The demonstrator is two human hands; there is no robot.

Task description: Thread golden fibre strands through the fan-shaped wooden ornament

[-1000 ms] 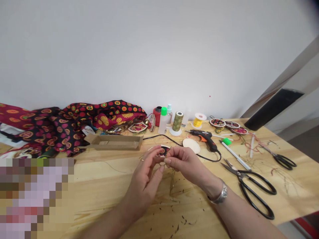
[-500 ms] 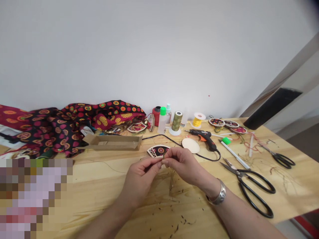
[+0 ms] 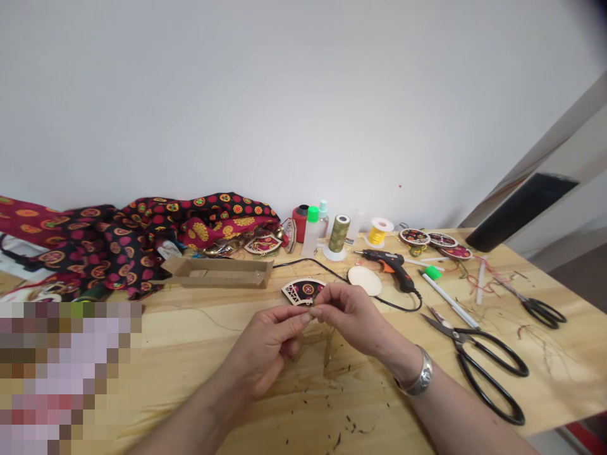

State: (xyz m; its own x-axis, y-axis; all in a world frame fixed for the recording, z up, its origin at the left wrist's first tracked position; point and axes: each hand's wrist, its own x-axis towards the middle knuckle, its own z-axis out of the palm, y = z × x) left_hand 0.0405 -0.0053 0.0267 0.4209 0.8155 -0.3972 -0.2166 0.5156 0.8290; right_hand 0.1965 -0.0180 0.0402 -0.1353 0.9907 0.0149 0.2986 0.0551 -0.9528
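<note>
My left hand (image 3: 271, 341) and my right hand (image 3: 349, 317) meet at the fingertips over the middle of the wooden table (image 3: 190, 366). Both are closed in a pinch. What they pinch is too small and too covered by fingers to name. Just behind the fingertips lies a fan-shaped ornament (image 3: 307, 287), dark patterned cloth in a pale cut-out wooden frame, its right part hidden by my right hand. A pale round disc (image 3: 364, 280) lies beyond my right hand, by the cord of a black and orange glue gun (image 3: 389, 264).
Large black-handled scissors (image 3: 488, 360) and smaller scissors (image 3: 540, 309) lie at right, with a white stick (image 3: 450, 297). An open cardboard box (image 3: 222, 275) and patterned cloth (image 3: 142, 234) are at left. Green thread (image 3: 339, 237), yellow cord (image 3: 378, 235) and a green-capped bottle (image 3: 312, 234) stand along the wall.
The view has shifted slightly. My left hand has turned a little, its lower fingers now showing curled under the thumb. Both hands keep their pinch at the same place.
</note>
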